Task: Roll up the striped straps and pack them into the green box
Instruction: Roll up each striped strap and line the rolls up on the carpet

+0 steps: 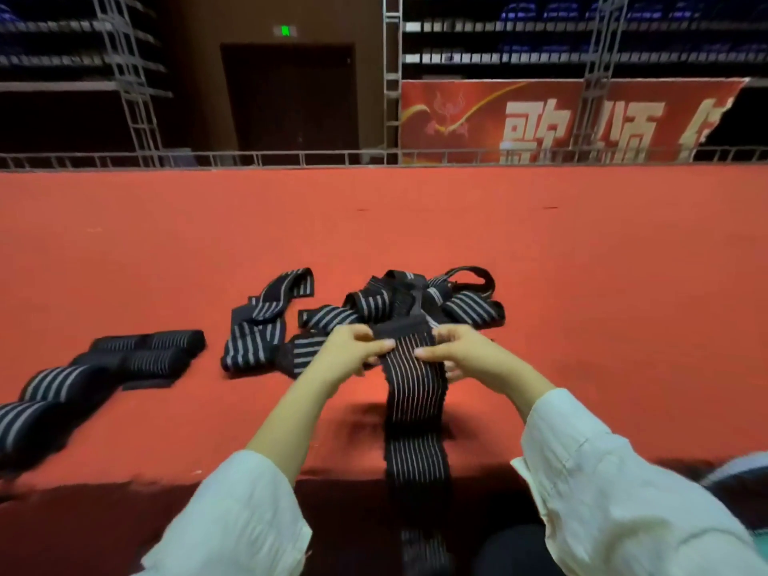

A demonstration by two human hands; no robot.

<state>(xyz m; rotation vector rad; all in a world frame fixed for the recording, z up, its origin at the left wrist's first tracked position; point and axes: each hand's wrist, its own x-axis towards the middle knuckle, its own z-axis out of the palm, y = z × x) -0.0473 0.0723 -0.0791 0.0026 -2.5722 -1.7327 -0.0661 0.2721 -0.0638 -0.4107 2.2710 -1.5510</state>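
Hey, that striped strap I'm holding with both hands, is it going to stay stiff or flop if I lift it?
Probably floppy: the strap hangs limp from the left hand and right hand, draping off the red surface. Likely light: pinching fingers alone hold it. Ribbed weave looks grippy, not slippery.

The person is wearing a loose off-white long-sleeved cloth top [673, 530]. Its wide left sleeve [232, 513] and wide right sleeve [602, 484] are ending in open, creased cuffs, leaving both forearms bare. The left hand [353, 347] and right hand [457, 353] are showing bare too.
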